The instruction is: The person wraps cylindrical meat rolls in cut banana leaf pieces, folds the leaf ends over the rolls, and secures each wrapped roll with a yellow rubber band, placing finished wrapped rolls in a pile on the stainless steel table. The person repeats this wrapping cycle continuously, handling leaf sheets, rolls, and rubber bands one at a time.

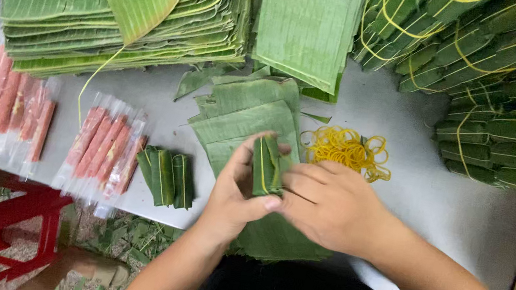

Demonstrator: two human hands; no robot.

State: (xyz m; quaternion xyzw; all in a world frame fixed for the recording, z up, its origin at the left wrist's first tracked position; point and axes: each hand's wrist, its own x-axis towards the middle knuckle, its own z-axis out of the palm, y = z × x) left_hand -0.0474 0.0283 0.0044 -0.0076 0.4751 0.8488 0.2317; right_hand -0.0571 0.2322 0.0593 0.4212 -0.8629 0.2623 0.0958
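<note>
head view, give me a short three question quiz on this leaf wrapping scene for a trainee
1. True or false: both hands hold the small green leaf-wrapped bundle.
2. Which lies nearest the right hand? A. loose yellow rubber bands B. clear-wrapped pink sausage sticks C. red plastic stool
3. What runs down the held bundle, between the fingers of the left hand?

Key: 1 true; 2 A; 3 a yellow rubber band.
</note>
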